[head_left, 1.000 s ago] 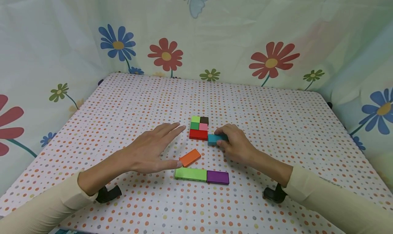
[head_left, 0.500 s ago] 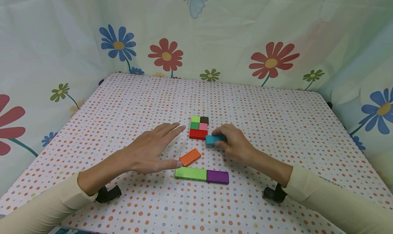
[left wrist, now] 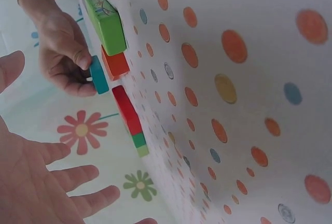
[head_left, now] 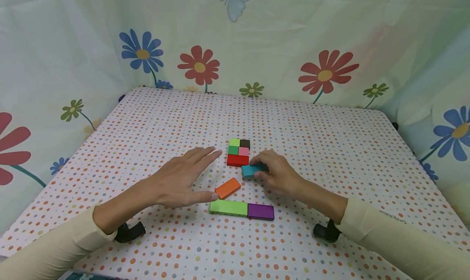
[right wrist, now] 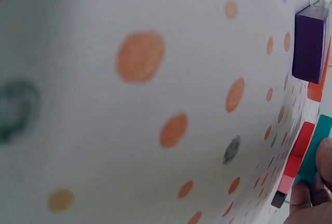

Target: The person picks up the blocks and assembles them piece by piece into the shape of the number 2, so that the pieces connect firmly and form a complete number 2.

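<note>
My right hand (head_left: pixel 280 173) pinches a teal block (head_left: pixel 249 171) between thumb and fingers, just in front of the red block (head_left: pixel 238 160). In the left wrist view the teal block (left wrist: pixel 98 75) shows raised off the tablecloth. Behind the red block sit a green block (head_left: pixel 233 150), a pink block (head_left: pixel 243 151), a light green block (head_left: pixel 234 142) and a black block (head_left: pixel 244 143), packed together. My left hand (head_left: pixel 185 180) holds nothing, fingers spread, its thumb near an orange block (head_left: pixel 227 188) lying at a slant.
A long light green block (head_left: pixel 228 207) and a purple block (head_left: pixel 260 211) lie end to end nearer me. The dotted tablecloth (head_left: pixel 323 141) covers the table, with a flower-printed curtain (head_left: pixel 264 35) behind it. Each wrist wears a black camera (head_left: pixel 130 232).
My right hand has carried the teal block left and slightly toward me, from the red block's right side to in front of its right end. My left hand stays where it was.
</note>
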